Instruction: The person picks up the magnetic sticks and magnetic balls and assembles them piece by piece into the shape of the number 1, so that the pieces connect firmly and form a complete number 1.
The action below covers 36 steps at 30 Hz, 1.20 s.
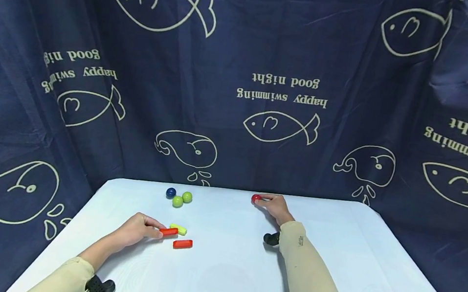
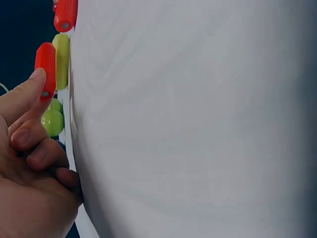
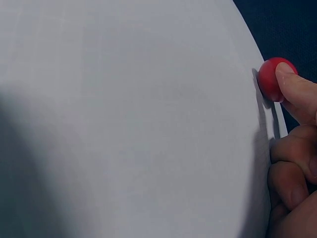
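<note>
Remotely, I am working both sides of a white table (image 1: 223,263): my left grip (image 1: 135,231) is holding a red block (image 1: 169,232) between thumb and finger, its other fingers curling inward, while my right grip (image 1: 275,207) is pinching a red ball (image 1: 254,198) near the table's far edge. Whether block or ball is touching the surface, I cannot tell. Just beyond the held block, a yellow-green block (image 1: 180,230) is lying close by; a second red block (image 1: 183,244) is lying on the nearer side, slightly to the right. Farther back on the left, a dark blue ball (image 1: 171,192), a green ball (image 1: 177,201) and another green ball (image 1: 187,197) are sitting in a small cluster, well apart from the red ball. Pale sleeves (image 1: 314,275) are covering much of the forearms. Behind, a navy curtain (image 1: 283,39) is hanging, showing outlined fish, whales and upside-down lettering.
</note>
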{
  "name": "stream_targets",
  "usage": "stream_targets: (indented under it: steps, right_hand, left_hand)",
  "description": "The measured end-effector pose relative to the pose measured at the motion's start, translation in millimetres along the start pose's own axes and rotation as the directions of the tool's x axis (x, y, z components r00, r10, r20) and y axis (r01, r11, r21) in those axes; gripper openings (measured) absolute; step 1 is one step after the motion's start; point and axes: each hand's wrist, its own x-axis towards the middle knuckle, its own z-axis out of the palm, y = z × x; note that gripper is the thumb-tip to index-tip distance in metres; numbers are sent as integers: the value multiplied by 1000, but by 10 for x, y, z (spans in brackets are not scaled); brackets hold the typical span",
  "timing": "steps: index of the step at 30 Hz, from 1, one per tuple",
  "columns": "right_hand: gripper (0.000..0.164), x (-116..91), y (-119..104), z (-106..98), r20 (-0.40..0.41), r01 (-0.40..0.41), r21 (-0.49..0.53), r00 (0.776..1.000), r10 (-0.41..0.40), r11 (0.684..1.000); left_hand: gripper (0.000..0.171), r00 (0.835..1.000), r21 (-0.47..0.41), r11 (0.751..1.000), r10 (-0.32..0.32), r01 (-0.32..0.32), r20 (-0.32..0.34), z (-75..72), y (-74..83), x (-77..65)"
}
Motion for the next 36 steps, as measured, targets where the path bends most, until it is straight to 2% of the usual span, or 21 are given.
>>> stream_targets:
  steps: [8, 14, 17, 27, 36]
  right_hand:
    - [45, -8, -15, -9, 2, -4, 14, 1000, 4, 1000]
    - [45, -6, -15, -13, -10, -10, 11, 1000, 10, 1000]
    - [45, -6, -8, -10, -3, -22, 18, 1000, 22, 1000]
    - [44, 15, -10, -21, -19, 16, 12, 1000, -16, 1000]
    - [44, -20, -35, 17, -20, -38, 1, 999, 38, 999]
  left_hand:
    - [25, 1000, -30, 1000, 4, -5, -18, 30, 71, -51]
    - [25, 1000, -114, 993, -22, 21, -10, 81, 96, -49]
    - [26, 999, -119, 993, -26, 23, -21, 105, 112, -57]
    - [21, 995, -147, 988, -67, 54, -81, 246, 296, -55]
    - [27, 987, -224, 970, -118, 91, -109, 412, 534, -141]
